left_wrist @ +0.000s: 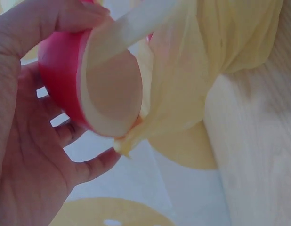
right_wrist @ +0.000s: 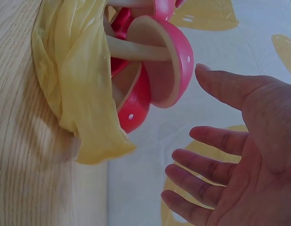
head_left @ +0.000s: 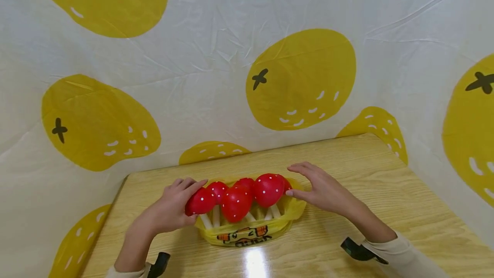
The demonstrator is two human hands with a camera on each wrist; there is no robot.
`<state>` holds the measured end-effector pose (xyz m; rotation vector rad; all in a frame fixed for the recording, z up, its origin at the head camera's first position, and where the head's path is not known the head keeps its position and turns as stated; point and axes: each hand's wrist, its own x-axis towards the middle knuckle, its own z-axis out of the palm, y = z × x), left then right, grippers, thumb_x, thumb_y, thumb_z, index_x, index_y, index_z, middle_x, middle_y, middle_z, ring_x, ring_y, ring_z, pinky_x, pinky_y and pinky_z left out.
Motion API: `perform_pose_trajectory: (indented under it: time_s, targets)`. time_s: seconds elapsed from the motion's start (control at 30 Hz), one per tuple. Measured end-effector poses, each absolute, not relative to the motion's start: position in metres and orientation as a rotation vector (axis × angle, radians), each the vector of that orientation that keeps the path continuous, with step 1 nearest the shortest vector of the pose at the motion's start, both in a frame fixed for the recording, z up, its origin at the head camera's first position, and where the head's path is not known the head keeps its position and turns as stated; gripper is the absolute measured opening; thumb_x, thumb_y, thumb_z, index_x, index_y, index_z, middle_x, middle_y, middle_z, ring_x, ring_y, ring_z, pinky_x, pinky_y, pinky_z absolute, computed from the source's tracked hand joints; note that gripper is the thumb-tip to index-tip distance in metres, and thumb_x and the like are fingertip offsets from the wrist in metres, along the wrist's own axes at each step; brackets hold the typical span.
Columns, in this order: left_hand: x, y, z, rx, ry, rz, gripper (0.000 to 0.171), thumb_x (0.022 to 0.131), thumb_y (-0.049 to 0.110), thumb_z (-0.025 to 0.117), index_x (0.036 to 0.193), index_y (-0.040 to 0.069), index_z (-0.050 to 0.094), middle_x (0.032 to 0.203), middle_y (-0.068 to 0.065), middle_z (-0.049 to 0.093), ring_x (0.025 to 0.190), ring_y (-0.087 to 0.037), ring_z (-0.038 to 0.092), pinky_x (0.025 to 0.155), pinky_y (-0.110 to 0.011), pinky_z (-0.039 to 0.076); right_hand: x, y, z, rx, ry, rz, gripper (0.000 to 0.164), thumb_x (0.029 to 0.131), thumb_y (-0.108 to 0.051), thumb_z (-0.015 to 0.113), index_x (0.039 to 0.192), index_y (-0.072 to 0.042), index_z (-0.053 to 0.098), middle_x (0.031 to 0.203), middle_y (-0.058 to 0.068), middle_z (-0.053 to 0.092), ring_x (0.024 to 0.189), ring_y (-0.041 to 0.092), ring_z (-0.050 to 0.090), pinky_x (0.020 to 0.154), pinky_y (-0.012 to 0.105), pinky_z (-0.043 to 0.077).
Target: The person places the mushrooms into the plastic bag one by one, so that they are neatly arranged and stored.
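Several toy mushrooms with white-dotted red caps and pale stems stand in a crumpled yellow plastic bag (head_left: 289, 222), printed with a duck face and letters. At the left end my left hand (head_left: 170, 209) holds the leftmost toy mushroom (head_left: 203, 201) by its cap. The left wrist view shows the thumb on this cap's rim near the stem (left_wrist: 129, 33), with fingers curled behind the cap. My right hand (head_left: 324, 190) is spread beside the bag's right end, with nothing in its grasp. In the right wrist view its thumb is close to a large cap (right_wrist: 184, 59), apparently not touching it.
The bag rests on a light wood-grain table (head_left: 347, 162). Behind it hangs a white cloth (head_left: 208, 98) with large yellow fruit prints, reaching round both sides. Dark bands (head_left: 359, 250) sit at both wrists.
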<state>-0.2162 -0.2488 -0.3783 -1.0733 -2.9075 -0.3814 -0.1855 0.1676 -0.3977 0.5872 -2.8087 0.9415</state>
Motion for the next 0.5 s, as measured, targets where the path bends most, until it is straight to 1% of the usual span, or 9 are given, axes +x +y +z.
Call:
perform_pose_trajectory:
  time_s: [0.13,0.33,0.5]
  targets:
    - [-0.2141,-0.2452,-0.3768,-1.058,-2.920,-0.298,0.081,0.073,0.017,0.082,0.148,0.015,0.051,0.126,-0.001,0.057,0.116,-0.023,0.048,0.088,-0.052,0.043,-0.1848,0.1677,-0.3977,0.599,-2.808,0.930,0.064,0.087,-0.042,0.080,0.138,-0.008,0.060,0.137,0.010,0.060,0.124,0.034,0.059,0.099,0.055,0.051]
    - [-0.2123,-0.2437,-0.3689,-1.030,-2.910,-0.269,0.086,0.069,0.013,0.083,0.149,0.016,0.050,0.127,-0.004,0.057,0.119,-0.026,0.048,0.090,-0.053,0.042,-0.1833,0.1668,-0.3971,0.613,-2.794,0.929,0.062,0.087,-0.039,0.081,0.136,-0.007,0.061,0.135,0.011,0.061,0.122,0.035,0.060,0.098,0.057,0.051]
    - [-0.2112,-0.2411,-0.3706,-1.040,-2.920,-0.194,0.083,0.070,0.013,0.083,0.147,0.016,0.052,0.125,-0.003,0.056,0.118,-0.026,0.047,0.088,-0.050,0.041,-0.1826,0.1659,-0.3980,0.617,-2.799,0.939,0.062,0.087,-0.040,0.080,0.136,-0.007,0.062,0.136,0.011,0.061,0.122,0.035,0.060,0.099,0.057,0.051]
